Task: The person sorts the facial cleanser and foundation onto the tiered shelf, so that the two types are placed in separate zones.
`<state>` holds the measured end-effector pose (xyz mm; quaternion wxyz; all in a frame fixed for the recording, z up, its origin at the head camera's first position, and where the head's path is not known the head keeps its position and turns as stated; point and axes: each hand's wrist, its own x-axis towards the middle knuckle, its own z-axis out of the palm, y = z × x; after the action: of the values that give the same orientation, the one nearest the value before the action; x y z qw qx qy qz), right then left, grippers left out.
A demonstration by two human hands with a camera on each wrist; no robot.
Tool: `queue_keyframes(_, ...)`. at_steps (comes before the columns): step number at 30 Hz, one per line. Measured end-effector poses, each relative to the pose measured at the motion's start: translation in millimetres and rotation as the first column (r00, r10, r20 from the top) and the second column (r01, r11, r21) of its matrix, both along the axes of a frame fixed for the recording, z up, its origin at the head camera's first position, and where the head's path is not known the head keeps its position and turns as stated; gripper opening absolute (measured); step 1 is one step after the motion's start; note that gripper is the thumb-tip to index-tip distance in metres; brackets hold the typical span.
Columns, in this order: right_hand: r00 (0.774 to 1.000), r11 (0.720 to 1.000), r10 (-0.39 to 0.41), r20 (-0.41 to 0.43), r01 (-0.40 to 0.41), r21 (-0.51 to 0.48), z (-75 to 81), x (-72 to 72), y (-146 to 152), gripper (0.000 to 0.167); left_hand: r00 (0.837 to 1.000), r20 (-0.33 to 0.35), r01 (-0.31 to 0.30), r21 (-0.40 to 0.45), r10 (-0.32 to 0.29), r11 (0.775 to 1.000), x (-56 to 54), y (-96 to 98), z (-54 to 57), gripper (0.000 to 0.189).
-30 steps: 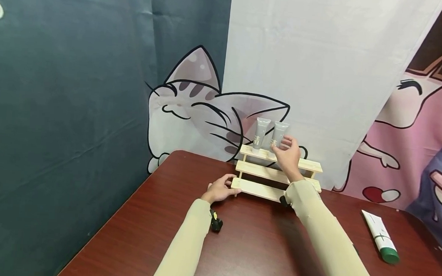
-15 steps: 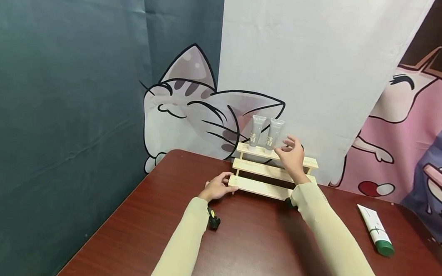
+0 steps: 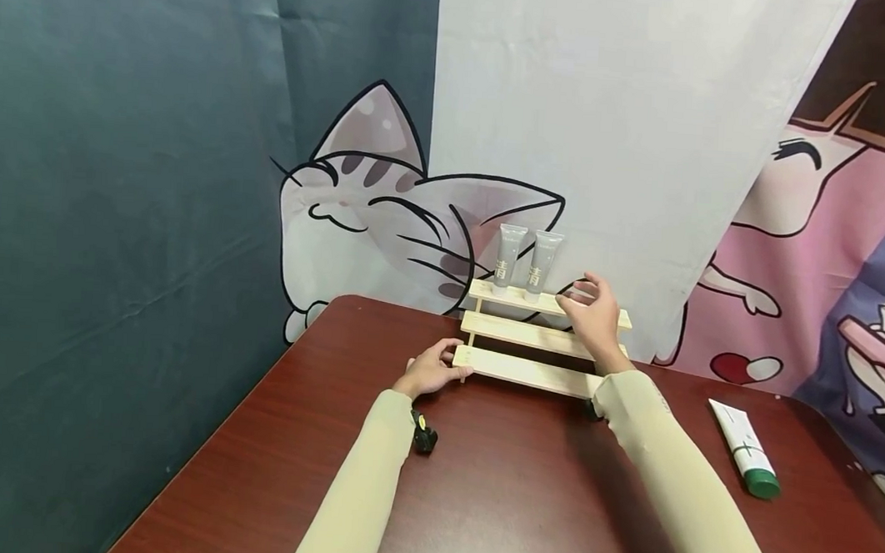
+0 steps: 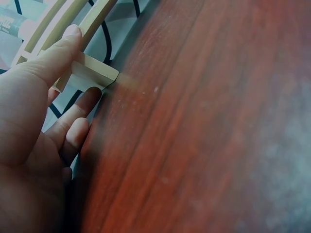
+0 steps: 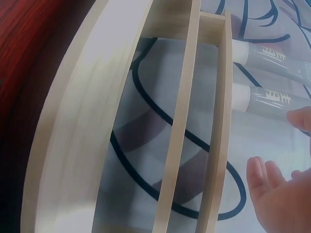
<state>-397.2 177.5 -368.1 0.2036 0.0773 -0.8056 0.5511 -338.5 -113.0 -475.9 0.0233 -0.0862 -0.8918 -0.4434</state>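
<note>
Head view: the left hand [image 3: 430, 371] (fingertips partly hidden) pinches the rack [image 3: 528, 371], likely to steady it; the right hand [image 3: 594, 318], empty, hangs spread beside two cap-down tubes [image 3: 544, 258].

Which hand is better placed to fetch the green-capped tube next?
Probably the right hand: it holds nothing and is nearer the green-capped tube, on that side of the table. The left hand grips the left end of the wooden rack.
</note>
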Motion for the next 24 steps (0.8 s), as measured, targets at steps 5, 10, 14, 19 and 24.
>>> queue_keyframes(5,1.000,1.000,0.007,0.006,-0.007,0.005,-0.4,5.1,7.0,0.070,1.000,-0.002,0.006,0.005,-0.006,1.000,0.7,-0.5,-0.5,0.067)
queue_keyframes(10,0.999,1.000,0.028,0.038,-0.028,0.013,-3.0,12.9,13.3,0.070,1.000,0.014,0.005,0.006,-0.005,1.000,4.8,-0.1,-3.3,0.065)
queue_keyframes(14,0.999,0.999,0.015,0.038,-0.016,0.028,-3.5,17.1,19.5,0.068,1.000,0.016,0.001,0.002,-0.001,1.000,4.1,1.2,-4.7,0.065)
queue_keyframes(19,0.999,0.999,0.034,0.033,-0.035,0.022,-0.5,23.0,26.1,0.069,1.000,0.010,-0.001,0.000,0.001,1.000,2.7,1.1,-2.9,0.065)
queue_keyframes(24,0.998,0.998,0.045,0.033,-0.046,0.031,2.2,27.7,34.4,0.070,1.000,0.002,0.005,0.011,-0.005,1.000,-0.5,-0.2,-1.1,0.067)
